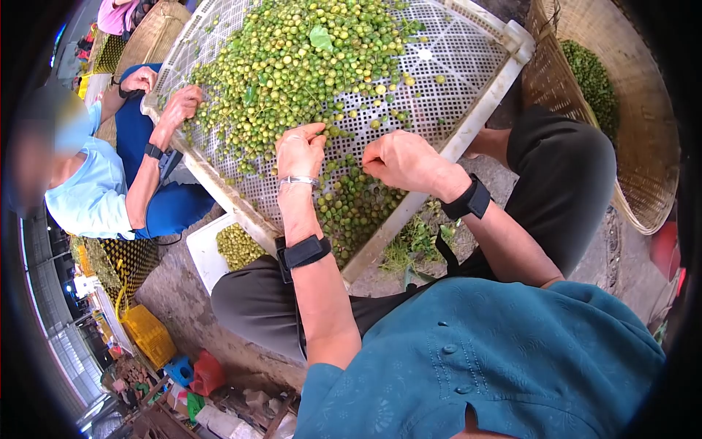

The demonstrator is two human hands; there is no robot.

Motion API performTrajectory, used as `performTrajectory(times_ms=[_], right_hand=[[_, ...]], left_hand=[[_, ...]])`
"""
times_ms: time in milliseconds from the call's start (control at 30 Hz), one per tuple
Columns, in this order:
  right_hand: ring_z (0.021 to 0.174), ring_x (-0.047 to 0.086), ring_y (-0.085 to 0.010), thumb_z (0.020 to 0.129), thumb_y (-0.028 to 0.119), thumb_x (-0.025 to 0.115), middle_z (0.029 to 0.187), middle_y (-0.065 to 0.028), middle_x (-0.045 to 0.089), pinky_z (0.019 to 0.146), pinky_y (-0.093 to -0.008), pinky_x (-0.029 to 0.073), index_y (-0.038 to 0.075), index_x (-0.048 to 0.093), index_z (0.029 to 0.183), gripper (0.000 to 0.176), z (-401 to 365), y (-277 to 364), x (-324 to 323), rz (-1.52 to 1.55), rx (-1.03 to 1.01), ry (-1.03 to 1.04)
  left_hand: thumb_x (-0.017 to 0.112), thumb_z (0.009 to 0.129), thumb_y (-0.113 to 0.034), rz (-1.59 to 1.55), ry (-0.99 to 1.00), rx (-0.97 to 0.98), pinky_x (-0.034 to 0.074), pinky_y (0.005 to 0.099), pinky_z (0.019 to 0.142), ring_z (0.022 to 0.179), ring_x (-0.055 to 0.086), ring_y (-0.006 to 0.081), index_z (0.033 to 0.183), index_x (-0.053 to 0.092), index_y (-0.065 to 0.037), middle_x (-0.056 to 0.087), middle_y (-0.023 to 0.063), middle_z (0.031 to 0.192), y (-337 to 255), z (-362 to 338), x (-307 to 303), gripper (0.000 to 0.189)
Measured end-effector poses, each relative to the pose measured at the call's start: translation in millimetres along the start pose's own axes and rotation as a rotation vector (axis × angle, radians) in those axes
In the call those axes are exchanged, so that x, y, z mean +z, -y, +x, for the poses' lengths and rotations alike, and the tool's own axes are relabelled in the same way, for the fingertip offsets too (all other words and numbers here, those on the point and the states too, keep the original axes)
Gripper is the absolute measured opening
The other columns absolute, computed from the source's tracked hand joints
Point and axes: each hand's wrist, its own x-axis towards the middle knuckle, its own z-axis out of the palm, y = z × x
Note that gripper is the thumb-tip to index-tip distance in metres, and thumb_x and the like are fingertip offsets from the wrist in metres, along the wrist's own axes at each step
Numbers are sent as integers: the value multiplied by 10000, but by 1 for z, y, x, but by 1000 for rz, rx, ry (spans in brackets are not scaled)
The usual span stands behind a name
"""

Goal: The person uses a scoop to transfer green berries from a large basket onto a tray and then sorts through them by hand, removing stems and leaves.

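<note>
On the lap of a seated person in a teal buttoned top, a white plastic tray pierced with rows of small holes lies slanted, its long side running from the near knee up and away. A heap of small round berries, green to yellow, smooth and glossy, many on thin stalks with a few leaves among them, covers its far half. A thinner scatter runs down between the two hands. The left hand is nearer the heap. Its fingers bend down onto the berries at the heap's near edge, and I cannot tell whether that grip has closed on one. The right hand is just beside it, lower on the tray. Its thumb and forefinger are pinched tight, and anything held is too small to make out. Both wrists wear black bands. A co-worker's hand rests on the tray's far rim. A woven basket of darker green berries stands to the right.
</note>
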Motion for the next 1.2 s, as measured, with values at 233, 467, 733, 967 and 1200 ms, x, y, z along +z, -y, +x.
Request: performTrajectory(times_ms=[233, 467, 733, 967, 1200], right_hand=[[597, 587, -294, 704, 121, 585, 651, -127, 596, 550, -367, 467, 52, 623, 717, 80, 5, -1, -5, 40, 40, 8], [614, 600, -290, 803, 251, 568, 667, -140, 605, 587, -344, 481, 56, 620, 940, 244, 15, 5, -4, 279, 119, -279], [485, 511, -96, 821, 144, 515, 586, -46, 560, 458, -261, 421, -10, 604, 780, 182, 10, 9, -10, 838, 319, -91], [610, 595, -224, 726, 91, 552, 642, -115, 598, 585, -325, 472, -11, 590, 795, 129, 5, -3, -11, 362, 156, -187], [669, 608, -301, 723, 107, 535, 724, -174, 620, 634, -359, 479, -11, 589, 850, 181, 7, -9, -10, 480, 249, -252]], left_hand=[[588, 725, -102, 125, 67, 105, 473, 244, 623, 631, 598, 133, 978, 653, -46, 658, 82, 740, -3, 3, -1, 268], [603, 732, -23, -190, 76, -36, 461, 220, 591, 612, 559, 92, 1032, 591, -25, 633, 50, 719, -27, -22, 0, 300], [590, 757, 58, -1141, -4, -72, 515, 262, 556, 609, 559, 106, 1016, 472, -35, 602, 63, 764, -36, -44, 22, 299], [643, 766, -111, -610, -192, -274, 475, 217, 520, 545, 538, 92, 930, 653, 0, 603, 45, 678, -17, -21, 16, 198], [688, 704, -127, 81, -322, 266, 476, 260, 572, 586, 581, 122, 890, 676, -66, 643, 84, 710, -10, -9, 37, 197]])
